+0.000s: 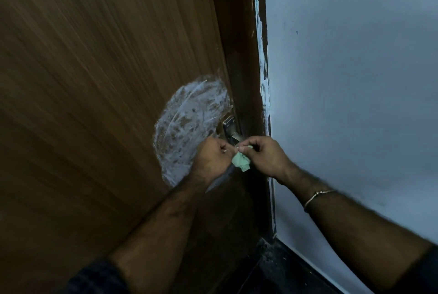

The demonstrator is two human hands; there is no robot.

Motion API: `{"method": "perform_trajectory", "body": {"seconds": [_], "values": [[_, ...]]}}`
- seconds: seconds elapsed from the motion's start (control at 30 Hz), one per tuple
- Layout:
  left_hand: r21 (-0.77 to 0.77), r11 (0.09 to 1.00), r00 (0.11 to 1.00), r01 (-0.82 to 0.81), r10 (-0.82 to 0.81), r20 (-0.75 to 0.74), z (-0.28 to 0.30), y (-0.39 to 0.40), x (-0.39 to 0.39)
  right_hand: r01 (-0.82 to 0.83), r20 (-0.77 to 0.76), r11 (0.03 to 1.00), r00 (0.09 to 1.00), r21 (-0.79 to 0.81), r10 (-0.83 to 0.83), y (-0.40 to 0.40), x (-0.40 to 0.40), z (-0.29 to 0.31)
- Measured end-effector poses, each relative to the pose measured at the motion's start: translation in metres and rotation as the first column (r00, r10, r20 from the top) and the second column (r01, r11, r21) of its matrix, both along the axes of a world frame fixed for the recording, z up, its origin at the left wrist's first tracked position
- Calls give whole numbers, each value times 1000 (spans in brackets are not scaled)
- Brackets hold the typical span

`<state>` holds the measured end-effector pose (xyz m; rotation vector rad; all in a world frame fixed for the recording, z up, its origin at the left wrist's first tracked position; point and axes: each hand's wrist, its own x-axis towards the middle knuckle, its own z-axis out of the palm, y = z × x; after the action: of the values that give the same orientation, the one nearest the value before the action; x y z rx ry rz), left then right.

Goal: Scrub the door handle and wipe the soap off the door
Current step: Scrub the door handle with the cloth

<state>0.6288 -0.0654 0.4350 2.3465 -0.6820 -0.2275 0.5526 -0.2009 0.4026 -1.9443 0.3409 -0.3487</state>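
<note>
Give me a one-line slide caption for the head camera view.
Both hands work a green cloth below the metal door handle, soap smear beside it.

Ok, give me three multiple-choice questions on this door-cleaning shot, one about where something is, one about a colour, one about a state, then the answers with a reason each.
1. Where is the soap patch on the door?
A. left of the metal handle
B. by the top edge
C. down at the floor

2. What colour is the cloth?
A. red
B. pale green
C. black

3. How is the cloth held?
A. lying on the floor
B. draped over the bracelet
C. pinched between the left hand and right hand

Answers: 1 A, the white smear spreads leftward from the handle plate. 2 B, the wad shows pale green between the fingers. 3 C, both hands close on it just below the handle.
</note>
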Motion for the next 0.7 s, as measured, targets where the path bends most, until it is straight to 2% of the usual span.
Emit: {"method": "perform_trajectory", "body": {"seconds": [0.07,0.1,0.2,0.23,0.33,0.43,0.47,0.5,0.53,0.57,0.63,0.7], "values": [[-4,1000,1000,-11,11,-8,-1,0,-1,27,2,999,1000,-23,-27,0,1,0],[-12,1000,999,-21,20,-34,-1,0,-1,9,7,999,1000,32,-10,0,1,0],[-54,997,993,-60,54,-102,-1,0,-2,-123,49,917,992,380,113,3,-5,3],[-78,994,992,-73,64,-108,-1,0,-1,-138,57,888,990,438,126,3,-7,4],[-192,974,978,-118,81,-191,-1,0,-2,-97,49,845,995,525,84,6,-9,6],[-238,951,948,-198,124,-294,-2,-2,-3,-41,10,699,999,714,48,7,-8,3],[-240,947,949,-215,144,-280,-3,-2,-3,1,-15,701,1000,713,14,6,-7,1],[-233,945,955,-229,171,-242,-3,-2,-2,79,-53,785,997,614,-59,5,-5,0],[-215,947,960,-241,200,-195,-4,0,0,185,-67,894,983,409,-173,3,-3,-2],[-194,949,963,-247,218,-160,-4,3,0,285,-23,940,958,188,-286,2,1,-2],[-154,961,968,-232,212,-138,-6,7,1,386,184,919,912,-79,-367,4,9,3],[-77,977,977,-197,189,-95,-8,8,0,417,336,876,883,-244,-328,6,24,11]]}}
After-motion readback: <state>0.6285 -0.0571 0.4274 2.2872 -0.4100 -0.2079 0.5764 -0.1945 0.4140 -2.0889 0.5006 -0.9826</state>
